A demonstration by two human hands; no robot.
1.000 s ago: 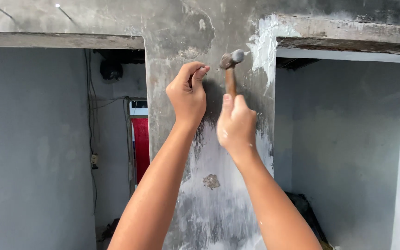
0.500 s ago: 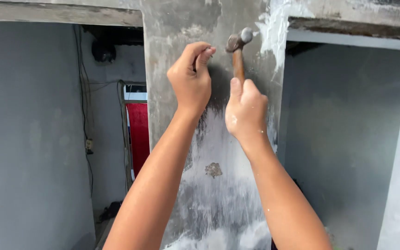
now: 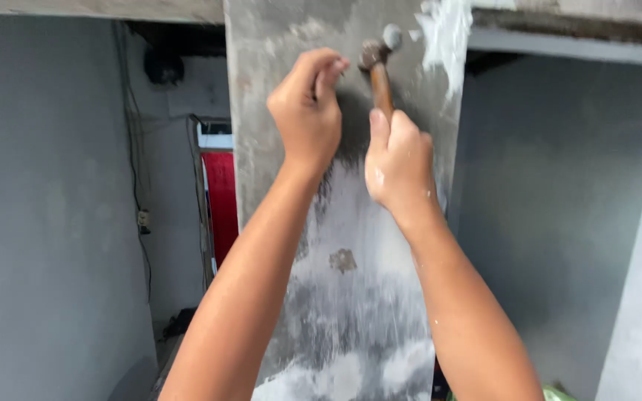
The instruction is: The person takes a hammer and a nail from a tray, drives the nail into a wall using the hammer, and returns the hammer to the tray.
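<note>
Concrete pillar (image 3: 343, 245) blocks straight ahead; left hand (image 3: 306, 119) and right hand (image 3: 399, 167) press close to its face, the hammer (image 3: 378, 63) nearly touching (contact unclear, blurry). Beam (image 3: 113, 9) caps overhead. Open doorways either side; red panel (image 3: 221, 200) stands deeper left.

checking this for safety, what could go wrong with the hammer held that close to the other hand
1. The left hand pinches something too small to make out against the concrete pillar, right beside the hammer head. A slightly off swing could hit those fingertips.
2. The right hand grips the wooden handle partway up, and it looks flecked with white plaster, so the grip may slip.
3. The work is at head height and patches of plaster are already broken off, so chips could fly toward the face.
</note>
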